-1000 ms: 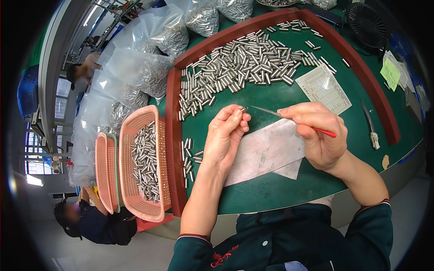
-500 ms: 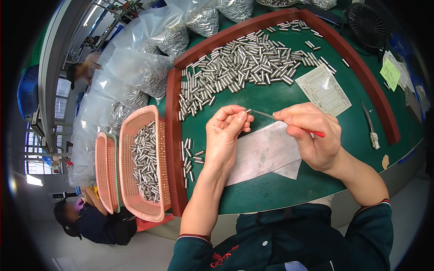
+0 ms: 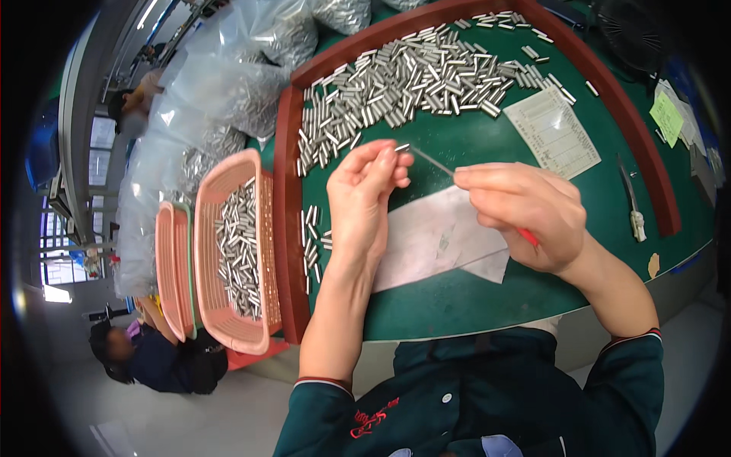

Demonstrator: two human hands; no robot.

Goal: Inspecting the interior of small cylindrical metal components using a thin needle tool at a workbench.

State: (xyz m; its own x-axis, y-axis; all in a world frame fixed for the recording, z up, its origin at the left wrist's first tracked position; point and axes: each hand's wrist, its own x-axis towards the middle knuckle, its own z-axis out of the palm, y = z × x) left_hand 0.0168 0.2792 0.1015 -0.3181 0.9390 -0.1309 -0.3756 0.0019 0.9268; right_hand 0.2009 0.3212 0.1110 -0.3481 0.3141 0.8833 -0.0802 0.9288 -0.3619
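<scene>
Between the thumb and fingertips of my left hand (image 3: 365, 186) I pinch a small shiny metal pin (image 3: 403, 148), one end sticking out. My right hand (image 3: 529, 213) is closed around a thin metal tool with a red handle (image 3: 528, 236), which looks like a needle file. Its slim grey shaft (image 3: 434, 162) points left at the pin; blur hides whether the tip touches it. Below my hands a whitish cloth (image 3: 426, 240) lies on the green table (image 3: 449, 312). Beyond them spreads a heap of similar metal pins (image 3: 403, 80).
A dark red wooden border (image 3: 289, 198) frames the work area. Left of it stand pink baskets, one holding pins (image 3: 240, 259), and clear bags of pins (image 3: 251, 99). At right lie a printed sheet (image 3: 552, 133), scissors (image 3: 633, 202) and a fan (image 3: 628, 34). Another person (image 3: 164, 354) sits at lower left.
The whole view has shifted slightly, the table appearing higher. My left hand has moved up and left with the pin, and the tool's handle is tilted more steeply in my right hand.
</scene>
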